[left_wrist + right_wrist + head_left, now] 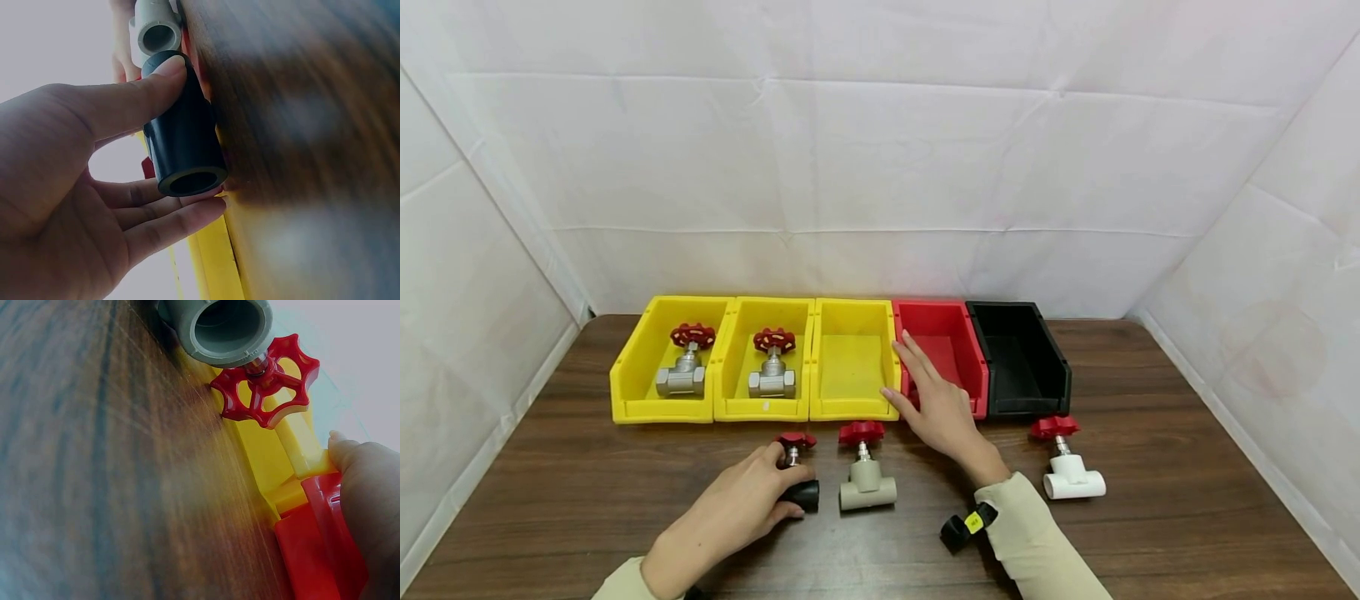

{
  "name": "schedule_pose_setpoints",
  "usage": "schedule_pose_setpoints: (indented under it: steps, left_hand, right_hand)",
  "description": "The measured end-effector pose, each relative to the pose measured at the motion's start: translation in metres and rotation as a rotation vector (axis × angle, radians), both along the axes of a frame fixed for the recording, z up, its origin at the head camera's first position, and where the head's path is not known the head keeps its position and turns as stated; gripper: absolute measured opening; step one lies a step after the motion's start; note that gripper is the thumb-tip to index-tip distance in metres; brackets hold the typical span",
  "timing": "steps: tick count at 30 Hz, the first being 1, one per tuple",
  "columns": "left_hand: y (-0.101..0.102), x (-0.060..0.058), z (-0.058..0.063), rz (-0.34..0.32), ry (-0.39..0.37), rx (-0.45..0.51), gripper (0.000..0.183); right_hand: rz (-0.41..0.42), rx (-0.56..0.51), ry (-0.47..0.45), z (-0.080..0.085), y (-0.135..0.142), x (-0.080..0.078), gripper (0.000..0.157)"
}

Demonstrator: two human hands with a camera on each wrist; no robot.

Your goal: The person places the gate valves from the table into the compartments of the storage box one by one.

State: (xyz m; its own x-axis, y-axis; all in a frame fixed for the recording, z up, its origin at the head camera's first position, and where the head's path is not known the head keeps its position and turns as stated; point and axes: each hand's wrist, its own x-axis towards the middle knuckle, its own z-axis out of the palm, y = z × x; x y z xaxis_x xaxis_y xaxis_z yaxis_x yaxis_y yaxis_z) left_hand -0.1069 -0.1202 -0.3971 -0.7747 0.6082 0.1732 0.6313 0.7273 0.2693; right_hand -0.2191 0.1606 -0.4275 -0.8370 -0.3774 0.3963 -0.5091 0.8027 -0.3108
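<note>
Backdrop [880, 158]: bright, softly lit
Counter [1150, 533]: blurred in wrist views, hazy glare
Black valve [181, 137]: dim against washed-out white, left wrist view

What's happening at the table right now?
A person's left hand holds a black valve. Their right hand is over the red bin, thumb at the edge of the rightmost yellow bin. A beige valve and a white valve stand on the table. The two leftmost yellow bins hold one metal valve each.

Both sleeves [1041, 537] are pale beige; a black device [956, 533] with a yellow label [974, 522] sits at the right cuff [1004, 493].
</note>
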Motion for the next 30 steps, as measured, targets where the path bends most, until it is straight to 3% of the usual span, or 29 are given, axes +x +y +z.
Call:
schedule_pose_setpoints:
  steps: [30]
  left_hand:
    - [-0.0005,0.0022,0.0009,0.007,0.069,-0.047,0.030]
  right_hand:
    - [-0.001,0.000,-0.002,-0.0003,0.0004,0.0000,0.072]
